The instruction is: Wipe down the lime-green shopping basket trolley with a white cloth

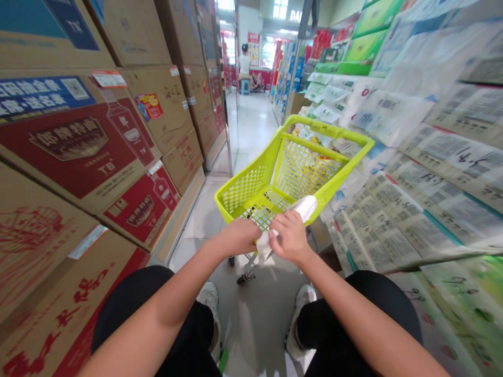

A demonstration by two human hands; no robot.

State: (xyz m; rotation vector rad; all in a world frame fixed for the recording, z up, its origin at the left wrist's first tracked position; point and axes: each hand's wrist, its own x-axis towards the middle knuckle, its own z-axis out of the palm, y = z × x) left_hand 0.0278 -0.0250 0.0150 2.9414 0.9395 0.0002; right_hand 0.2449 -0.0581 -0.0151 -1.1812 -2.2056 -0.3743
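A lime-green shopping cart (pixel 255 186) with lattice sides stands tilted in view just ahead of my knees. Both hands meet low in front of it, over its near rim. My right hand (pixel 288 235) is closed around a soft white cloth (pixel 305 207), which bulges out past the knuckles toward the cart. Its other end hangs down between the two hands. My left hand (pixel 243 235) is curled with the fingers turned under, against the cloth's hanging end; its fingertips are hidden.
Stacked cartons (pixel 74 141) wall the left side. Packs of paper goods (pixel 401 209) with handwritten prices rise on the right. Tiled floor (pixel 255 120) runs away toward a person (pixel 244 65) seated on a blue stool (pixel 245 86). My shoes (pixel 210 296) flank a cart wheel (pixel 243 279).
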